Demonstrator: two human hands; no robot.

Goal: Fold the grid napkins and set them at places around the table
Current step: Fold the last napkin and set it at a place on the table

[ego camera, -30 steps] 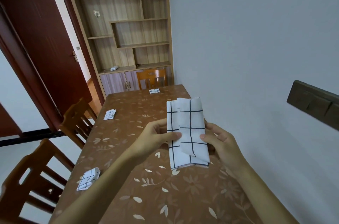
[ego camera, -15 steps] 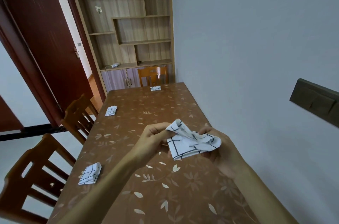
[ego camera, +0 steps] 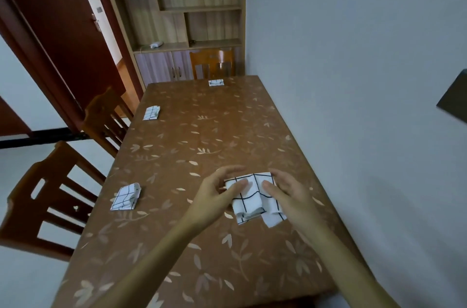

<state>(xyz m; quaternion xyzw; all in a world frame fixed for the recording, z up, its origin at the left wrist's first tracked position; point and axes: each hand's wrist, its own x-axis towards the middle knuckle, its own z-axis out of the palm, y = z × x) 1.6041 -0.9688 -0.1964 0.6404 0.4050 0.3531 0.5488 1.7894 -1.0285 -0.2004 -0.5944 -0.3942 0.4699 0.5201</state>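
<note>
A white napkin with a black grid [ego camera: 252, 200] lies folded on the brown leaf-patterned table [ego camera: 202, 141], near its right side. My left hand [ego camera: 218, 194] holds the napkin's left edge between thumb and fingers. My right hand [ego camera: 285, 192] rests on its right part with fingers stretched over the cloth. Three more folded grid napkins lie on the table: one at the near left edge [ego camera: 125, 197], one farther along the left edge [ego camera: 151, 113], and one at the far end [ego camera: 216, 82].
Two wooden chairs stand along the table's left side [ego camera: 45, 196] [ego camera: 106, 118], a third at the far end [ego camera: 212, 64]. A grey wall runs close along the table's right edge. A shelf unit [ego camera: 192, 4] and an open dark red door [ego camera: 58, 19] stand behind.
The napkin was held up in the air as a long strip, then folded over between both hands. Now it lies on the table under my hands, and my view has tilted down.
</note>
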